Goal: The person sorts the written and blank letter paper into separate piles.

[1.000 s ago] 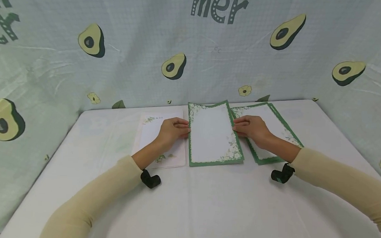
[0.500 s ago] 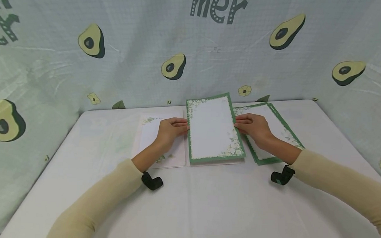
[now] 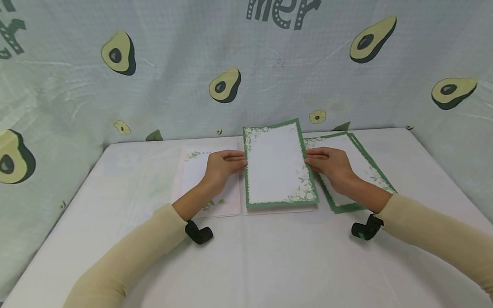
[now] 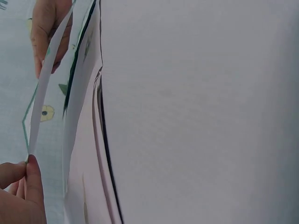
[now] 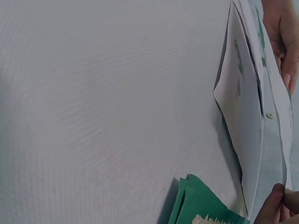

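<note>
Between both hands is a sheet of paper (image 3: 275,166) with a green border and white flowers, held above the table. My left hand (image 3: 221,169) pinches its left edge between thumb and fingers; the left wrist view shows this pinch of the left hand (image 4: 23,191) closely. On the opposite side my right hand (image 3: 331,165) pinches the right edge. Under the raised sheet a pale pink sheet (image 3: 287,210) shows along the bottom, the rest of it hidden. In the left wrist view the held paper (image 4: 44,98) stands apart from the sheets below.
Pale pink sheets with leaf prints (image 3: 226,207) lie left of centre, partly under my left hand. More green-bordered sheets (image 3: 344,150) lie fanned at the right, beneath my right hand. The white table (image 3: 242,267) meets an avocado-print cloth (image 3: 171,92) behind.
Both hands have raised the green-bordered sheet up and slightly away, uncovering the pale pink edge beneath it. The side stacks stay put.
</note>
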The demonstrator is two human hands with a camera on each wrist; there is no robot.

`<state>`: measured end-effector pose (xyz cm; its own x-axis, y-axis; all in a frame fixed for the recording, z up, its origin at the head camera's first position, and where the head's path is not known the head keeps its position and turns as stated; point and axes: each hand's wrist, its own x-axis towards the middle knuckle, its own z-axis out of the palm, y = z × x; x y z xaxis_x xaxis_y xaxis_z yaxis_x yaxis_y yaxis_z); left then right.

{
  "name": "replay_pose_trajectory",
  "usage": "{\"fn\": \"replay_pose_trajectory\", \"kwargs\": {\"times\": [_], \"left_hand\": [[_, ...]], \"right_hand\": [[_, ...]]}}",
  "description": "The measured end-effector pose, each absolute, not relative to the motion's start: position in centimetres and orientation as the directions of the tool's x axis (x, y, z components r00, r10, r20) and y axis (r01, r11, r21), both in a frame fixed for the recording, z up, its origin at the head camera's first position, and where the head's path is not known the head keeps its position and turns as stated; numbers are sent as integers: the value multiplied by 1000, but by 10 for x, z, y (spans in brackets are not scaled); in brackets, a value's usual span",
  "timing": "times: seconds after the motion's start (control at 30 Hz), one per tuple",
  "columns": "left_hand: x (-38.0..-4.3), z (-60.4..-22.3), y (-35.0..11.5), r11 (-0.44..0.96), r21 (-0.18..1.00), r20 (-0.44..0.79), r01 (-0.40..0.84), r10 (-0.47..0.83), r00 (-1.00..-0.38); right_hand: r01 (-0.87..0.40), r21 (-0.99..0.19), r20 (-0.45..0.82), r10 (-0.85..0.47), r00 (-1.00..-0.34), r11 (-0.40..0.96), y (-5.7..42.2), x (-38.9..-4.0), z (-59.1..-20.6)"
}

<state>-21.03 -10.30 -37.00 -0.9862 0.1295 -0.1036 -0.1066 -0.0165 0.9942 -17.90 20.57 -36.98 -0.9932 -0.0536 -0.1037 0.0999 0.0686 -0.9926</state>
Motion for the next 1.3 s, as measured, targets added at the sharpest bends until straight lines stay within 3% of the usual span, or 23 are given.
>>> {"fn": "replay_pose_trajectory", "kwargs": {"times": [1.3], "left_hand": [[-214, -370, -67, -101, 989, -92, -107, 142, -986]], "right_hand": [[90, -996, -90, -6, -996, -23, 235, -175, -361]]}}
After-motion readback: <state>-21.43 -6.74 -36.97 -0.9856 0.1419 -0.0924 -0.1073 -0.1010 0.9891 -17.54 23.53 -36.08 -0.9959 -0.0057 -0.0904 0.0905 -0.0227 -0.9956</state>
